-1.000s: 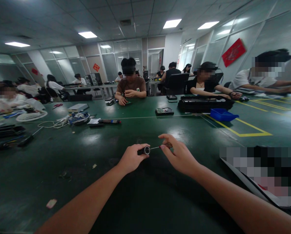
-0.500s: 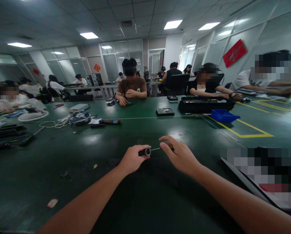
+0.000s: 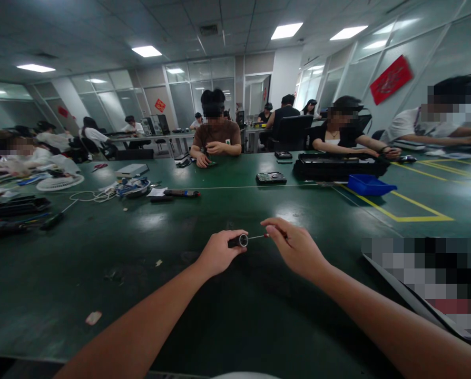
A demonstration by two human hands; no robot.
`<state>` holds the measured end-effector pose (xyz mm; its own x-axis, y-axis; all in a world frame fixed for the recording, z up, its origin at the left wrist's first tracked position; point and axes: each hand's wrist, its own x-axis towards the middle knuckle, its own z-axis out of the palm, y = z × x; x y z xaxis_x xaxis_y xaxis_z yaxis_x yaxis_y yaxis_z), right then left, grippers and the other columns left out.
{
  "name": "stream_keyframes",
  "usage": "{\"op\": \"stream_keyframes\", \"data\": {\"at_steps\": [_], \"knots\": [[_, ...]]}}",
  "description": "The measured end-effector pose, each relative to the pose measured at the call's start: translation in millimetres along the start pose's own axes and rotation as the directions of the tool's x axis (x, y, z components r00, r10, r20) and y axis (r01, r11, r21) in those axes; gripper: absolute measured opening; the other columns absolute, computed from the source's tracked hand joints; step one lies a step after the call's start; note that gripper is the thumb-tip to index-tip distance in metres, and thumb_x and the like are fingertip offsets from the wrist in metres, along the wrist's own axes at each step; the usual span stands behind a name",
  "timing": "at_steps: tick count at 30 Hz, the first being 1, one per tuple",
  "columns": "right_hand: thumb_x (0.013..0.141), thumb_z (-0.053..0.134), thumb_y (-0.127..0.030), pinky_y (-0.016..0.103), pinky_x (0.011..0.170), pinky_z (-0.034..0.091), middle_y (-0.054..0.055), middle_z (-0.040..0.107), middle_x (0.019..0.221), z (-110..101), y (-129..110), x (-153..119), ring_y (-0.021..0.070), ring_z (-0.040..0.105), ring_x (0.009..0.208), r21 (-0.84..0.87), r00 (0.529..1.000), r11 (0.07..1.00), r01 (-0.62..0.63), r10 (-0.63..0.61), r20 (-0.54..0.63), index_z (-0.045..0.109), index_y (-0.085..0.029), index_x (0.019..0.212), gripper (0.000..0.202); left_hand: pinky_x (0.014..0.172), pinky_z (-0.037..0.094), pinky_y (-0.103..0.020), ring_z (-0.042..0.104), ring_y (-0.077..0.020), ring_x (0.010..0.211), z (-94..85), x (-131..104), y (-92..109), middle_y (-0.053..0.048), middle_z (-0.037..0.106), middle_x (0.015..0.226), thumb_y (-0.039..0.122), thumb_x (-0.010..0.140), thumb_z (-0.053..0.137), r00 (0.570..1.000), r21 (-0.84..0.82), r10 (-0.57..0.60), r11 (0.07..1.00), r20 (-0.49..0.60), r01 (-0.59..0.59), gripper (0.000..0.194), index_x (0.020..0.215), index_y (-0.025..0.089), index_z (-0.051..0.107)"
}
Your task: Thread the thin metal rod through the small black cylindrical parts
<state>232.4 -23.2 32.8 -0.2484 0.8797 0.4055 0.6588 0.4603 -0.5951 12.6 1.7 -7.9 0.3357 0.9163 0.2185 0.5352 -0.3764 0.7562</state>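
Note:
My left hand (image 3: 217,255) is closed around a short black cylinder (image 3: 242,240), whose ringed, light-rimmed end faces me. From the right, a thin metal shaft reaches that cylinder; it belongs to a screwdriver (image 3: 258,237) with a bit of red at its handle. The handle is mostly hidden by my right hand (image 3: 298,247), which grips it with the index finger stretched out above. Whether the tip sits in the cylinder or just touches its side, I cannot make out. Both hands are just above the green tabletop (image 3: 204,326).
Ahead are a hard drive (image 3: 271,178), a long black casing (image 3: 340,167) and a blue tray (image 3: 372,185). A dark rod-shaped tool (image 3: 182,193) and a cable bundle (image 3: 130,187) lie left. A blurred-out panel (image 3: 429,284) is at right. Several people sit around.
The view has shifted slightly, so the table's near edge now shows at the bottom. A little more of the shaft and the red part shows by my right hand; both hands keep their grips.

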Motion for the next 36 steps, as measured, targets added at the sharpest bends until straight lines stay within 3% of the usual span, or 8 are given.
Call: {"op": "stream_keyframes", "data": {"at_steps": [5,10,16,18,23,27,30,36], "knots": [[0.095,0.045,-0.026,0.033,0.073,0.049,0.006,0.068,0.09,0.3,-2.3,-1.3,0.02,0.066,0.081,0.057,0.998,0.997,0.047,-0.044,-0.054,0.053,-0.018,0.121,0.028,0.102,0.044,-0.038,0.062,-0.0235,0.111,0.2,-0.3,-1.8,-0.002,0.07,0.116,0.021,0.079,0.074,0.999,0.014,0.017,1.0,-0.031,-0.017,0.041,0.118,0.029,0.07],[0.1,0.039,-0.036,0.031,0.062,0.044,0.004,0.069,0.079,-0.9,-1.4,0.7,0.0183,0.062,0.066,-0.004,0.999,1.0,-0.02,0.02,0.032,0.064,-0.021,0.103,0.029,0.097,0.046,-0.038,0.063,-0.0234,0.106,0.0,-0.8,-3.1,-0.001,0.071,0.113,0.022,0.079,0.074,1.0,0.029,0.011,1.0,-0.026,-0.01,0.04,0.118,0.031,0.07],[0.096,0.046,-0.028,0.033,0.071,0.047,0.005,0.069,0.088,2.4,2.8,-0.8,0.02,0.065,0.078,0.06,0.998,0.996,0.063,-0.062,-0.02,0.051,-0.02,0.127,0.033,0.101,0.043,-0.036,0.062,-0.0227,0.112,-0.8,0.1,-2.1,-0.001,0.07,0.118,0.02,0.08,0.073,0.999,0.037,0.019,0.999,-0.038,-0.017,0.039,0.118,0.028,0.07],[0.096,0.045,-0.029,0.033,0.071,0.047,0.005,0.068,0.088,1.9,3.1,-0.8,0.0203,0.065,0.079,0.062,0.998,0.996,0.058,-0.058,-0.009,0.053,-0.019,0.124,0.031,0.101,0.043,-0.036,0.061,-0.0223,0.113,-2.0,-0.2,-1.9,0.0,0.07,0.119,0.021,0.08,0.073,0.999,0.039,0.014,0.999,-0.045,-0.013,0.039,0.118,0.029,0.069],[0.1,0.036,-0.038,0.031,0.058,0.041,0.002,0.066,0.077,1.7,3.6,-1.0,0.0177,0.058,0.06,0.04,1.0,0.999,-0.016,0.016,0.004,0.061,-0.022,0.111,0.031,0.098,0.043,-0.036,0.063,-0.0215,0.108,-4.2,-0.6,0.9,0.001,0.071,0.115,0.022,0.08,0.074,0.999,0.059,0.016,0.998,-0.039,-0.014,0.038,0.118,0.03,0.069],[0.096,0.043,-0.03,0.031,0.064,0.043,0.003,0.065,0.08,4.0,3.8,-3.6,0.0185,0.06,0.067,0.078,0.999,0.997,0.029,-0.026,-0.043,0.05,-0.02,0.12,0.027,0.095,0.044,-0.036,0.063,-0.022,0.104,-3.6,-0.2,2.5,0.0,0.072,0.111,0.022,0.08,0.074,1.0,0.078,0.016,0.997,-0.027,-0.014,0.038,0.117,0.029,0.07],[0.094,0.047,-0.03,0.031,0.069,0.045,0.005,0.065,0.088,4.1,3.3,-3.7,0.0196,0.063,0.077,0.097,0.998,0.994,0.04,-0.035,-0.054,0.05,-0.02,0.11,0.019,0.094,0.044,-0.036,0.063,-0.0226,0.104,-2.7,-0.3,0.6,-0.001,0.072,0.111,0.022,0.08,0.074,0.999,0.079,0.02,0.997,-0.034,-0.017,0.038,0.118,0.029,0.07],[0.099,0.038,-0.036,0.031,0.059,0.04,0.002,0.064,0.076,4.0,4.6,-1.7,0.0177,0.058,0.062,0.073,0.999,0.996,-0.05,0.051,-0.011,0.056,-0.022,0.1,0.023,0.094,0.044,-0.036,0.063,-0.0215,0.104,-2.9,-0.9,-4.3,0.0,0.071,0.11,0.023,0.08,0.073,0.999,0.082,0.032,0.996,-0.029,-0.029,0.037,0.117,0.03,0.07]]}}
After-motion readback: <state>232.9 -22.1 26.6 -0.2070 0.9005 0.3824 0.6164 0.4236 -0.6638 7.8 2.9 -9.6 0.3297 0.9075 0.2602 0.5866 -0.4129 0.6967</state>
